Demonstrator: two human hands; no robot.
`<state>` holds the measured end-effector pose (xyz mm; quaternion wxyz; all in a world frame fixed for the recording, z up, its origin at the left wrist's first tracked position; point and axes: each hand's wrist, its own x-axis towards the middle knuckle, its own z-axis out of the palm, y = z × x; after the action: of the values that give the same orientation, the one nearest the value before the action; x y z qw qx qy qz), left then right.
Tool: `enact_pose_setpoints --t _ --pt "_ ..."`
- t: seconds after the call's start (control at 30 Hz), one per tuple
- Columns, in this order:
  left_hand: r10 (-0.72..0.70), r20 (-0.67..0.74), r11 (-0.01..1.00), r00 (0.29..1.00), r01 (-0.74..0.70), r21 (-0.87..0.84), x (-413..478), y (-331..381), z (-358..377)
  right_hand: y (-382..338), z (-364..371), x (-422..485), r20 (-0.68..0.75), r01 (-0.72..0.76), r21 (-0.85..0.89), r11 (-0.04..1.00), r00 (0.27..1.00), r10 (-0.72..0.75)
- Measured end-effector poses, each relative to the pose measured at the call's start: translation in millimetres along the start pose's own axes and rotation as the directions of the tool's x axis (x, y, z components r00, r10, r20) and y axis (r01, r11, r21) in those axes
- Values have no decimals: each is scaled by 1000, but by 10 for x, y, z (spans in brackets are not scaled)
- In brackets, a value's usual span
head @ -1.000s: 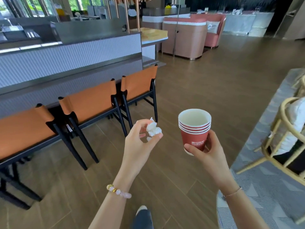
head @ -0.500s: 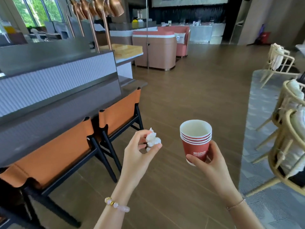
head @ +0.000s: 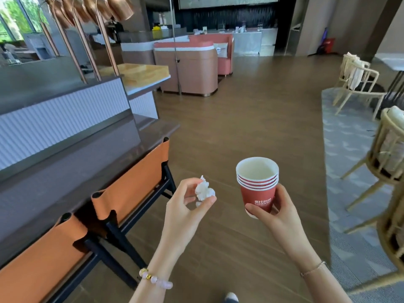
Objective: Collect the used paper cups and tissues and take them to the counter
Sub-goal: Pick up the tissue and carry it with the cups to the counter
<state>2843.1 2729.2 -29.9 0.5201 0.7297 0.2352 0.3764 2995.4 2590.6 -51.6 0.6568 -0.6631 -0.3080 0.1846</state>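
Bench: the long grey bench [head: 65, 154] runs down the left side. Its front lip hangs over the backs of the orange chairs [head: 133, 180] pushed in under it.
Left grip: the left hand [head: 185, 208] pinches a crumpled tissue [head: 204, 190] between thumb and fingertips, in the air just right of the nearest chair back.
Right grip: the right hand [head: 277, 213] is curled round the lower wall of the stacked paper cups [head: 258, 186], which are upright with the mouth up, apart from the tissue.
Doing it well: this looks like the carry. The hold sits low on the stack, so I'd keep it level, then set the cups down well back from the bench lip with the tissue beside them.
Open room: bare wooden floor [head: 240, 127] lies straight ahead between bench and seating.
Right edge: the rug [head: 354, 149] border and the splayed legs of the wicker chairs [head: 389, 154] could catch a foot.
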Motion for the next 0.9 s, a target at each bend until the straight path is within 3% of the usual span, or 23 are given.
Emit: enact_pose_setpoints --t 0.6,0.9 --pt "-30 -15 998 999 30 -47 3295 -954 733 467 31 3346 -10 -41 -25 999 999 41" --pt "-21 1 999 1000 21 -46 5408 -1624 864 778 376 5412 -55 -39 -45 998 998 36"
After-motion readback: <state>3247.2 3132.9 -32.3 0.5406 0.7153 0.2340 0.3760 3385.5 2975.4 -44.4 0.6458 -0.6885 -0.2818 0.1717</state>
